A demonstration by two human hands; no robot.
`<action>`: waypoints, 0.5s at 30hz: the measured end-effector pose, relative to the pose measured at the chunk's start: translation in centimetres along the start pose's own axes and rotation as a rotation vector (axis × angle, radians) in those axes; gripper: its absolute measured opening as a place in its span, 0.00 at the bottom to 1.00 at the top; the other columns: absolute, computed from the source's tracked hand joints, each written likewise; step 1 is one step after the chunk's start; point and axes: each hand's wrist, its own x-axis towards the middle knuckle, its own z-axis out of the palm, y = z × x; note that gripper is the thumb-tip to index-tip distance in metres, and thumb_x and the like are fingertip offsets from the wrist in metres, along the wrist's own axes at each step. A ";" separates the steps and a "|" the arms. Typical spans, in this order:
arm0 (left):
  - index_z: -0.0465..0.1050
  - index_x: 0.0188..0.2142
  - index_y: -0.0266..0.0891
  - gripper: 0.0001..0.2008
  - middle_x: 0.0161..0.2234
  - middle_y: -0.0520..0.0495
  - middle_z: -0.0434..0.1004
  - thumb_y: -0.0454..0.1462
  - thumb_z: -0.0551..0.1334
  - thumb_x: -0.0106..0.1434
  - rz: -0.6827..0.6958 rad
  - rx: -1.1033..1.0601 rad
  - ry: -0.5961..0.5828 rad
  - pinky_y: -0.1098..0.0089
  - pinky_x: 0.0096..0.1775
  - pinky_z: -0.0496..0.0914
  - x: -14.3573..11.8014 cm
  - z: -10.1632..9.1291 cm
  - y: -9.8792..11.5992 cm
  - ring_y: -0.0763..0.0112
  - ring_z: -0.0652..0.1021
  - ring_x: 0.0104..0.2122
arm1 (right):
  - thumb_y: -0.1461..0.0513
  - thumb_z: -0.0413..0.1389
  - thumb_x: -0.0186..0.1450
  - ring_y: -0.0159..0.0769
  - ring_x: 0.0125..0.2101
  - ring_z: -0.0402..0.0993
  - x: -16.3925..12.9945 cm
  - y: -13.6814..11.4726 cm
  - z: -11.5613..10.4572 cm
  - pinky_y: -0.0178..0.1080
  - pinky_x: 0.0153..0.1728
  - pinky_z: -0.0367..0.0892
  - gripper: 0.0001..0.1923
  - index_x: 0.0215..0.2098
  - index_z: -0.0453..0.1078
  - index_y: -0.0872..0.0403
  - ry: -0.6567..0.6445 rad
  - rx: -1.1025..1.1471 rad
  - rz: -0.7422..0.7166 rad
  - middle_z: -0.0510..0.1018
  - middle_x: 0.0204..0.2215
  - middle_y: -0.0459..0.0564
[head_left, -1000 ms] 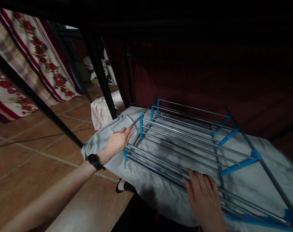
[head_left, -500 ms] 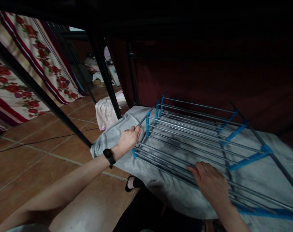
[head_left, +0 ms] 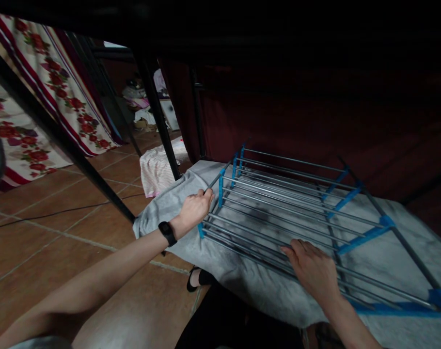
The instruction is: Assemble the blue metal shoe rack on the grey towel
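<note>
A folded metal drying rack [head_left: 278, 203] with grey rods and blue plastic joints lies flat on a grey cloth [head_left: 162, 213]. My left hand [head_left: 194, 209], with a black band on the wrist, is curled around the rack's left end rod near a blue joint. On the near side my right hand [head_left: 313, 274] rests over the grey rods, its fingers bent around them. The cloth drapes over the near edge above my dark-clothed legs.
Black metal posts [head_left: 158, 121] of a frame rise to the left of the rack. A dark red curtain [head_left: 315, 121] hangs behind it. Floral fabric [head_left: 42, 97] hangs at far left over a brown tiled floor [head_left: 42, 228]. A pink-white bundle [head_left: 157, 169] lies on the floor.
My left hand went from open fingers on the cloth to a grip on the rack's end rod. My right hand curled around the near rods. The view shifted a little.
</note>
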 end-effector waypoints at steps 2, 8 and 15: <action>0.68 0.47 0.31 0.28 0.35 0.31 0.73 0.47 0.37 0.69 0.004 -0.016 -0.005 0.63 0.30 0.62 0.0 0.0 0.0 0.56 0.76 0.29 | 0.53 0.47 0.70 0.36 0.29 0.69 0.0 -0.2 -0.1 0.38 0.32 0.56 0.17 0.30 0.67 0.54 -0.010 0.001 0.017 0.73 0.25 0.47; 0.68 0.51 0.35 0.27 0.38 0.32 0.74 0.48 0.40 0.69 -0.045 -0.185 0.036 0.61 0.32 0.64 -0.5 0.2 -0.3 0.52 0.77 0.32 | 0.53 0.51 0.68 0.42 0.38 0.69 -1.4 -0.1 -0.7 0.45 0.45 0.57 0.20 0.51 0.66 0.57 0.004 -0.047 0.033 0.75 0.39 0.55; 0.64 0.51 0.34 0.27 0.27 0.45 0.76 0.53 0.52 0.62 -0.410 -1.070 -0.030 0.65 0.28 0.69 0.5 0.5 -0.9 0.62 0.77 0.24 | 0.55 0.49 0.70 0.41 0.35 0.68 -4.6 3.4 -0.7 0.44 0.42 0.57 0.14 0.45 0.68 0.55 -0.017 -0.032 0.104 0.74 0.33 0.52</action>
